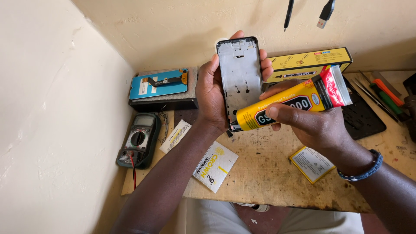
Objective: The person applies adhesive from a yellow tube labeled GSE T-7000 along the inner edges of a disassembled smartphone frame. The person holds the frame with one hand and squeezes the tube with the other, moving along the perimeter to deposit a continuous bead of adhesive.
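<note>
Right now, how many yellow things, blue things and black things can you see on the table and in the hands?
Yellow: 3, the glue tube, long box, small packet
Blue: 1, the phone screen panel
Black: 2, the multimeter, dark tray
Total: 6

Small phone-repair workshop: stained wooden bench wedged into a cream-walled corner, multimeter, detached phone screen with flex cable, screwdrivers, boxed adhesive, cables hanging overhead.
</note>
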